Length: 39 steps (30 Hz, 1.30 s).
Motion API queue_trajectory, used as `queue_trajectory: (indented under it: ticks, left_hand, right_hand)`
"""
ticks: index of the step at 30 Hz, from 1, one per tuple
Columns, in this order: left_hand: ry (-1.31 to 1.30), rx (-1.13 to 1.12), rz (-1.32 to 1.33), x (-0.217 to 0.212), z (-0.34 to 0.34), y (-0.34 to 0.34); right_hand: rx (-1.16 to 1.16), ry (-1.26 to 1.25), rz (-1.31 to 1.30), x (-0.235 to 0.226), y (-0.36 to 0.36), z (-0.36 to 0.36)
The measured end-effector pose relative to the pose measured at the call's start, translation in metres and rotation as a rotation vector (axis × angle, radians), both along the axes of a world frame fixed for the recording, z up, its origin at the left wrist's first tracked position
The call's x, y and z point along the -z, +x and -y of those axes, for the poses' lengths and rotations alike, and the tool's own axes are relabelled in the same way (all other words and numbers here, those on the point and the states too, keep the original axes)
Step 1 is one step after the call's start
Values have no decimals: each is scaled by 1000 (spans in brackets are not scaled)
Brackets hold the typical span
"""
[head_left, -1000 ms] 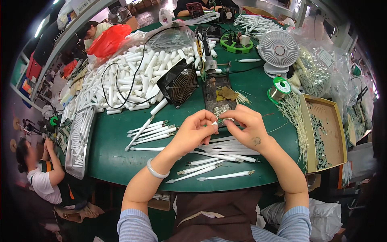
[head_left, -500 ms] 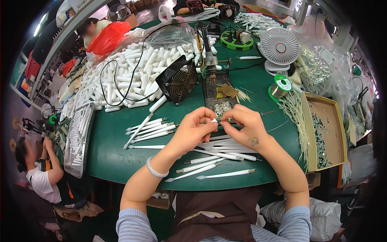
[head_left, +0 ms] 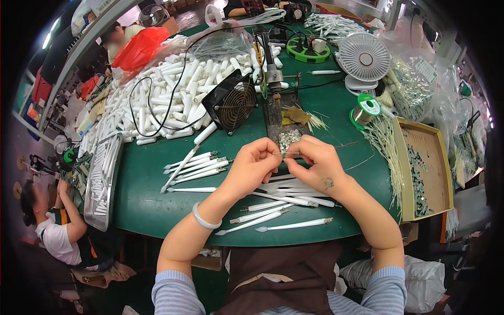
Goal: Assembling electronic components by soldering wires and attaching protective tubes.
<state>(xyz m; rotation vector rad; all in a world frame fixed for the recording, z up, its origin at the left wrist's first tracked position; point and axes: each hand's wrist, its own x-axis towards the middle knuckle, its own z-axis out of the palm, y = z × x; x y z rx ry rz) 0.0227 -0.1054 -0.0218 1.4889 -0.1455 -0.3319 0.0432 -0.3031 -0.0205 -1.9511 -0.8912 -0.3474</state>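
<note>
My left hand (head_left: 256,161) and my right hand (head_left: 318,161) meet over the middle of the table, fingertips almost touching. Both are closed in a pinch on a thin wire (head_left: 286,153), a pale strand spanning the small gap between them. Anything finer inside the fingertips is too small to make out. Thin wire ends, one reddish (head_left: 347,144), trail out to the right of my right hand. White tubes with pointed tips (head_left: 294,226) lie below and beside my hands, some with bare wires at one end. Just beyond my fingertips is a heap of silvery solder bits (head_left: 290,138).
A soldering stand (head_left: 274,79) rises ahead, with a black fan (head_left: 231,102) to its left. Piled white tubes (head_left: 173,94) cover the far left, beside a metal tray (head_left: 100,210). At right are a solder spool (head_left: 365,111), a white fan (head_left: 364,58) and a cardboard box (head_left: 438,184).
A small white and green piece that showed at my left fingertips is out of sight. My fingers have shifted slightly, and the trailing wires at right have moved a little.
</note>
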Motion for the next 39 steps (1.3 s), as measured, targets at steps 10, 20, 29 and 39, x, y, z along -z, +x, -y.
queue_trajectory:
  ticks: [10, 20, 29, 39]
  left_hand:
    - [-3, -42, 6, 3, 3, 0]
    - [-22, -61, -51, 5, 2, 15]
    - [53, -28, -93, 3, 7, 50]
    - [66, -76, -110, 9, 4, 59]
  right_hand:
    - [28, 22, -413, -3, 3, 0]
    - [24, 284, -567, -11, 10, 5]
    - [112, 115, -193, 1, 24, 10]
    - [212, 14, 50, 15, 33, 1]
